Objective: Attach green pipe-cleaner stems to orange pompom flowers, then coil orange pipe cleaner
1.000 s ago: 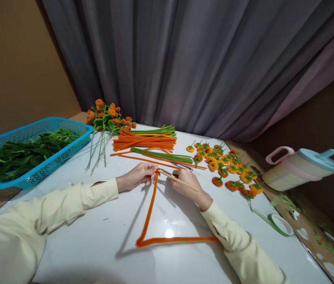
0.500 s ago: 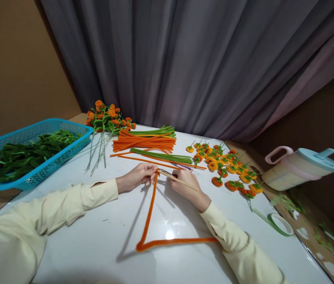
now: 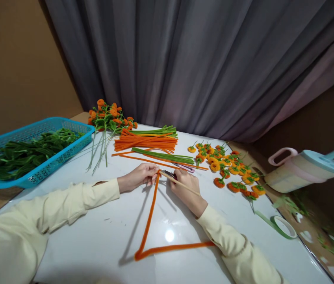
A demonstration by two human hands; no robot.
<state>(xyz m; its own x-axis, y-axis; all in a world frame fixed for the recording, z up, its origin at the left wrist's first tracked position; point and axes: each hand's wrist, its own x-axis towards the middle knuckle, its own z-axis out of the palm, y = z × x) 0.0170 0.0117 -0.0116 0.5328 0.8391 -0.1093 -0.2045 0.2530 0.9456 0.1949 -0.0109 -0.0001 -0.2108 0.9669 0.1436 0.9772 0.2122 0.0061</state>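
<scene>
My left hand [image 3: 142, 176] is closed, its thumb and fingertips pinching the upper end of an orange pipe cleaner [image 3: 149, 217]. From there the pipe cleaner runs down, bends sharply near the front of the table and goes right beneath my right sleeve. My right hand [image 3: 186, 190] is wrapped round a thin wooden stick [image 3: 189, 189], whose tip meets the pinched end. A dark metal tool [image 3: 169, 174] also shows at the right fingers; its kind is unclear. Just beyond the knuckles is a purple handle [image 3: 187, 168].
Orange pipe cleaners [image 3: 146, 141] and green pipe cleaners [image 3: 164, 156] lie behind my hands. Orange flower heads [image 3: 229, 167] spread to the right, near green tape [image 3: 285, 227] and a jug [image 3: 299, 169]. A blue basket [image 3: 34, 179] of green leaves and stemmed flowers [image 3: 112, 116] stand left.
The stick and dark tool have turned slightly in my right hand, and its wrist has shifted a little left. My left hand keeps its pinch. The whole view has shifted slightly.
</scene>
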